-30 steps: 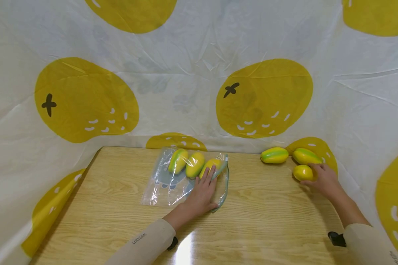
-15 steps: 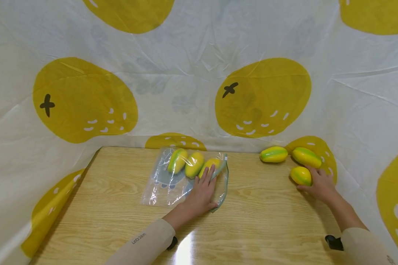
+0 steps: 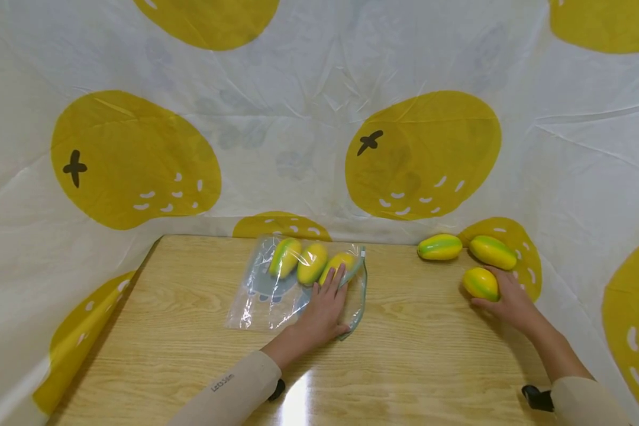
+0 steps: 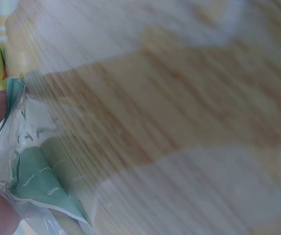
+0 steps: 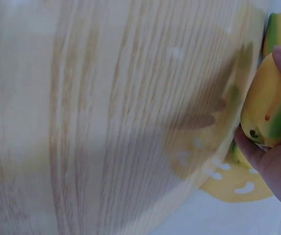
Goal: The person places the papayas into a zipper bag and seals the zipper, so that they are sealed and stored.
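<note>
A clear zip bag [image 3: 263,307] with a green rim lies on the table, two yellow-green papayas [image 3: 284,258] inside its far part and a third papaya [image 3: 343,261] near its mouth. My left hand [image 3: 322,310] rests on the bag by the mouth, fingers straight and reaching over the third papaya. In the left wrist view, the bag's green edge [image 4: 13,93] shows beside the fingers. My right hand [image 3: 513,299] grips another papaya [image 3: 480,283] between thumb and fingers. The right wrist view shows this papaya [image 5: 265,105] with its dark stem end facing the camera.
Two more papayas, one at left [image 3: 439,247] and one at right [image 3: 492,252], lie by the table's far right edge. A white cloth [image 3: 309,171] printed with big yellow fruit hangs behind and around the wooden table [image 3: 404,355].
My right hand has shifted slightly left and nearer with its papaya, which has turned to show a green stripe. The left hand and bag have stayed put.
</note>
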Tool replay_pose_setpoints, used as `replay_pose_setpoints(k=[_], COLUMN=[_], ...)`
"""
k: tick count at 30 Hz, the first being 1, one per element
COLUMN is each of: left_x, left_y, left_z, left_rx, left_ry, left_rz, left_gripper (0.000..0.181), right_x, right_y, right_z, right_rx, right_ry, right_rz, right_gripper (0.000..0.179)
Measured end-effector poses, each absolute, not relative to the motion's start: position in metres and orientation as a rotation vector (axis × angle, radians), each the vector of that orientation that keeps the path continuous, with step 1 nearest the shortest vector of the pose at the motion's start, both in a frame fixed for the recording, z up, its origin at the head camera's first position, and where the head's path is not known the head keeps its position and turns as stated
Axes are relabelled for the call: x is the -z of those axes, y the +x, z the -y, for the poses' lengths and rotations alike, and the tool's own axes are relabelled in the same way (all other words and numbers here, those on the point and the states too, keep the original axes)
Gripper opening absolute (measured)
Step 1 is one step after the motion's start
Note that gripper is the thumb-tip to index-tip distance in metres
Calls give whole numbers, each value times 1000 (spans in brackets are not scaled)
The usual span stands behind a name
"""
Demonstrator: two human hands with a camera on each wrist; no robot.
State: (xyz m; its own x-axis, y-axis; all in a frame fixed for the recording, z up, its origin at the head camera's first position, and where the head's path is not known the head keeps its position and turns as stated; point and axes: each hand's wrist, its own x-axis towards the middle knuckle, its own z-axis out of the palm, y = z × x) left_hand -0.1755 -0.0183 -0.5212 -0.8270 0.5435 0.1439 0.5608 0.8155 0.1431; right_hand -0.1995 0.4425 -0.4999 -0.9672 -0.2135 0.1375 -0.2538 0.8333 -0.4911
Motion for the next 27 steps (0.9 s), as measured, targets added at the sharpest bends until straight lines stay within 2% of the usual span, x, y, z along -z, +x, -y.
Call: replay_pose_setpoints(k=[8, 18, 27], left_x=[522, 519, 513], left_y=[-176, -176, -176], left_z=[18, 17, 17], left_rx=[256, 272, 264], left_ry=[-883, -886, -882], left_rz=[2902, 2921, 2936], left_gripper=[113, 112, 112], right_x=[488, 475, 465], right_y=[-198, -195, -195], right_z=[-412, -364, -318], right_rx=[-893, -982, -1037], right_ry=[408, 464, 646], right_rz=[3010, 3074, 3051], right_gripper=[96, 90, 86])
